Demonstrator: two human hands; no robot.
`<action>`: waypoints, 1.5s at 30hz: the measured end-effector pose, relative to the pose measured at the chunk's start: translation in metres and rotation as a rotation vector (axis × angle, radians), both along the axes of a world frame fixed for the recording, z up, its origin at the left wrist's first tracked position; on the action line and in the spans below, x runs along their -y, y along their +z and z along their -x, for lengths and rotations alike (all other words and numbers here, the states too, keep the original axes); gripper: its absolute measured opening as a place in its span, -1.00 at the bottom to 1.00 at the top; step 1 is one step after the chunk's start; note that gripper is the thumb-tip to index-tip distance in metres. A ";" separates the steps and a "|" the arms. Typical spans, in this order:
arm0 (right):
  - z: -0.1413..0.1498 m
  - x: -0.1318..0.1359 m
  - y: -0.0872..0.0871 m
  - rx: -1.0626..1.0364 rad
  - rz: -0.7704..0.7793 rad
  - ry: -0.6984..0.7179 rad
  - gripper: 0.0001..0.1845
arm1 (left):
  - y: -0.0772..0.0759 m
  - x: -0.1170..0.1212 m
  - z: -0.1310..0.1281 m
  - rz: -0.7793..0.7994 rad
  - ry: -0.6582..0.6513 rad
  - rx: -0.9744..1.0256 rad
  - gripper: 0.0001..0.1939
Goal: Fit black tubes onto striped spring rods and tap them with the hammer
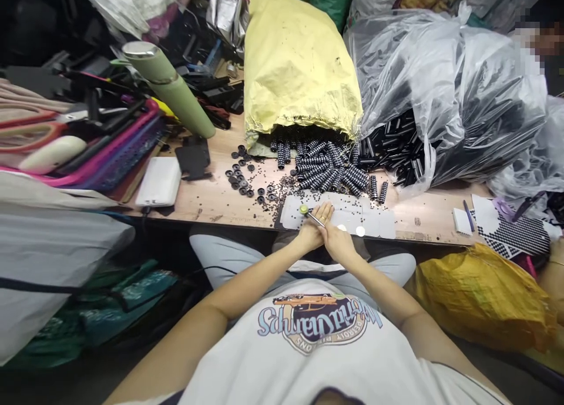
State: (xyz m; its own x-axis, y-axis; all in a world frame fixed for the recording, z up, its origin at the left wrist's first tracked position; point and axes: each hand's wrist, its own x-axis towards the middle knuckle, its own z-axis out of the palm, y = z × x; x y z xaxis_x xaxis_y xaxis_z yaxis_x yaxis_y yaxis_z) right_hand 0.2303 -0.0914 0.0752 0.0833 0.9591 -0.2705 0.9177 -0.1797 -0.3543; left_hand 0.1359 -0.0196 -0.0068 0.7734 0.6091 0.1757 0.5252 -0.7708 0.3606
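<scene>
In the head view, my right hand [339, 240] is pinching the thin rod [314, 218], whose green end [304, 208] is pointing away over the pale mat [379, 221] at the tabletop's [427, 211] near edge. My left hand [312, 235] is resting right against it, fingers reaching forward; whether it's gripping anything, I can't tell. My forearms [264, 270] are converging ahead of my shirt [326, 358], probably for steadiness. Beyond, checkered rolls [328, 164] are lying at the yellow sack's [299, 64] mouth, presumably for easy reach.
</scene>
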 end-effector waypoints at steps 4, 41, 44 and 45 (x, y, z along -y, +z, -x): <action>-0.010 -0.003 -0.004 0.070 -0.036 -0.024 -0.59 | 0.014 -0.009 -0.002 0.104 0.070 -0.069 -0.55; -0.220 -0.098 -0.009 0.452 -0.354 -0.173 -0.62 | 0.063 -0.062 0.003 1.402 0.554 0.953 -0.69; -0.148 -0.078 -0.013 -0.201 -0.600 -0.049 -0.81 | 0.071 -0.056 -0.005 1.369 0.524 0.965 -0.65; -0.124 -0.071 -0.015 -0.429 -0.637 -0.087 -0.83 | 0.074 -0.054 -0.008 1.327 0.508 0.962 -0.63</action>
